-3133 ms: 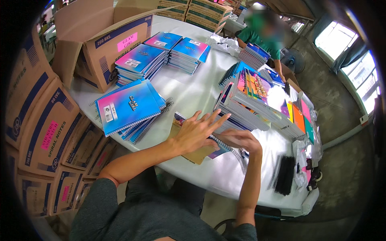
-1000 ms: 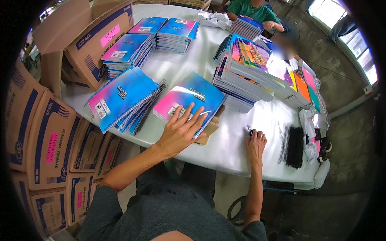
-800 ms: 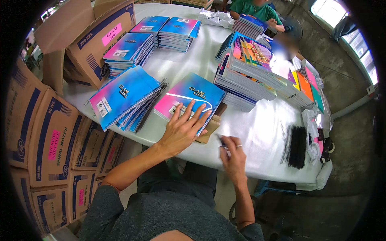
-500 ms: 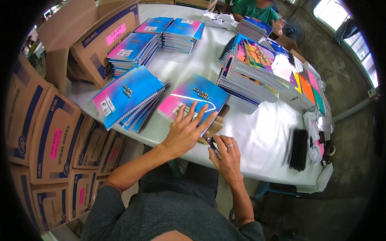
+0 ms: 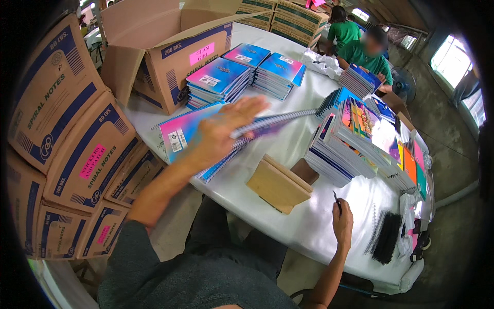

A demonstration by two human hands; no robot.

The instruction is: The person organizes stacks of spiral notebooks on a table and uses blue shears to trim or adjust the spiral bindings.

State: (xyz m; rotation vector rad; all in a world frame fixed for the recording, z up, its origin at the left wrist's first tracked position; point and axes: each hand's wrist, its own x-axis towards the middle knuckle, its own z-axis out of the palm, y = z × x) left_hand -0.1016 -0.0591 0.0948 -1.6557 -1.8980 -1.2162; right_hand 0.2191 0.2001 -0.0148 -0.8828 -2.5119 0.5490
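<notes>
My left hand (image 5: 224, 126), smeared by motion, grips a blue and pink spiral notebook (image 5: 278, 122) tilted nearly edge-on above the table. Its thumb is under the notebook and its fingers are on top. Just beneath lies a stack of similar notebooks (image 5: 172, 129), partly hidden by my hand and forearm. My right hand (image 5: 343, 222) is closed round dark pliers (image 5: 336, 198) near the front edge, their thin tip pointing up and away. Most of the tool is hidden in my fingers. Between my hands rests a tan block (image 5: 280, 185), with a dark brown piece (image 5: 305, 170) behind it.
Notebook piles (image 5: 218, 77) stand by an open carton (image 5: 190, 62). Tall mixed notebook stacks (image 5: 337, 149) fill the right side, near black spiral coils (image 5: 386, 242). Cartons (image 5: 77, 159) are piled at left. A person in green (image 5: 365, 56) sits across the table (image 5: 247, 206).
My left hand has lifted the notebook off the tan block and carried it left, over the stack. My right hand has drawn the pliers away to the right. The view has shifted.
</notes>
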